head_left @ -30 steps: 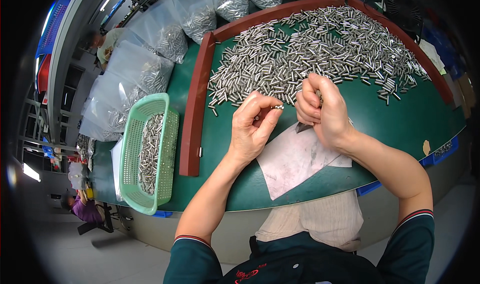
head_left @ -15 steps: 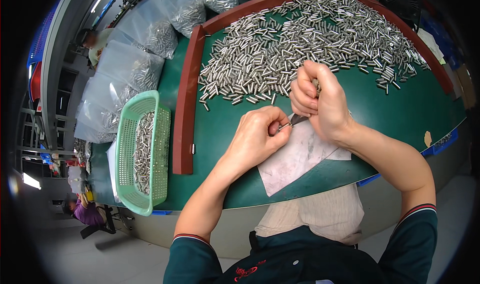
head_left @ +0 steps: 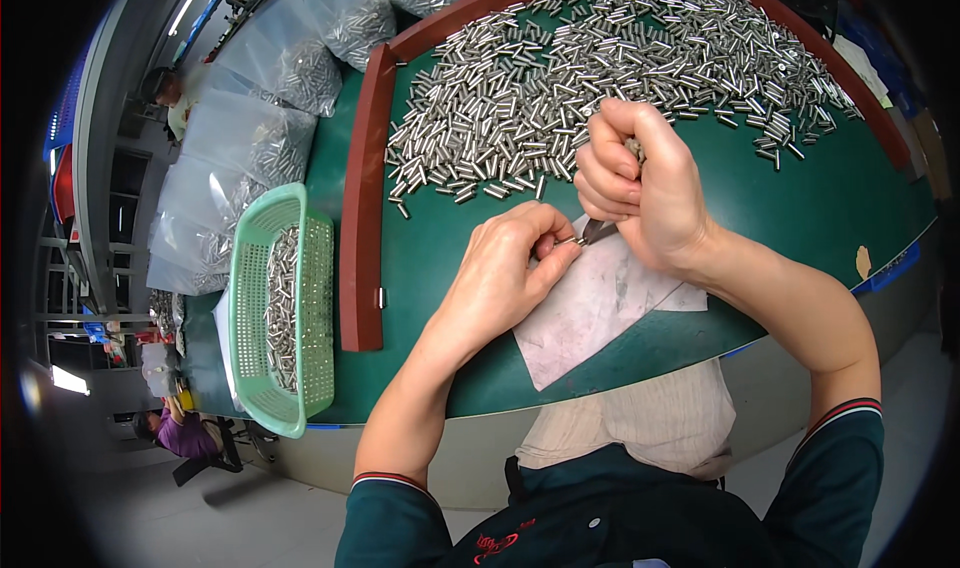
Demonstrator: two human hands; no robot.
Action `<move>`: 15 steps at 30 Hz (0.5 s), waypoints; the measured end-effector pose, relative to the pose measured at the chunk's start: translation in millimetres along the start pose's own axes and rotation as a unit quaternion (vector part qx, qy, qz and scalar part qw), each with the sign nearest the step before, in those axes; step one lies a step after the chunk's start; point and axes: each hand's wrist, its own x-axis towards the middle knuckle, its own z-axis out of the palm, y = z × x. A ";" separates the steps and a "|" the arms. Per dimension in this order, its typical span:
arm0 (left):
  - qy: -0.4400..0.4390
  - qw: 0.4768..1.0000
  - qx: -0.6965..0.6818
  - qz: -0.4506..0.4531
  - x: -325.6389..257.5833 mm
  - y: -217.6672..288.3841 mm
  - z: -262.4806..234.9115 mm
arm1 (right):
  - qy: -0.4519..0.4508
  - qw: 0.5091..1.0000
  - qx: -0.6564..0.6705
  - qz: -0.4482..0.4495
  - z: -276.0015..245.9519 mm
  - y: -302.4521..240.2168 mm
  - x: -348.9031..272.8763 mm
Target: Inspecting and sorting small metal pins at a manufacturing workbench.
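Note:
Between the thumb and fingertips of my left hand (head_left: 495,278) a small metal pin (head_left: 568,241) is pinched, mostly covered by the fingers. My right hand (head_left: 655,193) is closed in a fist round the handle of a hand tool with a short dark metal blade (head_left: 598,230). The blade's tip meets the end of the pin or lies right beside it; I cannot tell which. Most of the handle is hidden in the fist. Beneath both hands lies a smudged whitish sheet (head_left: 575,323). A wide heap of loose metal pins (head_left: 560,88) spreads just beyond them.
A dark red wooden frame (head_left: 362,218) borders the heap on the green table (head_left: 425,253). Left of it stands a green plastic basket (head_left: 322,318) partly filled with pins. Clear bags of pins (head_left: 240,138) line the far left. Two people are in the left background.
The tool's blade shows a little more between my hands, which stay close together. My view has shifted slightly. The pin stays pinched in my left hand.

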 end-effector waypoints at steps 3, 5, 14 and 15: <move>0.004 1.000 0.003 0.004 -0.3 -0.2 0.3 | -0.002 1.000 0.001 0.009 1.1 -0.7 -0.8; 0.003 1.000 0.004 -0.007 -0.2 4.5 -0.4 | 0.004 0.999 -0.026 0.021 2.8 -2.0 -1.0; 0.010 1.000 0.020 0.008 -0.5 0.4 2.0 | 0.002 0.999 -0.021 0.024 2.4 -1.9 -0.4; 0.012 1.000 0.025 0.010 -0.5 0.3 2.2 | 0.002 0.999 -0.021 0.024 2.1 -1.4 -0.3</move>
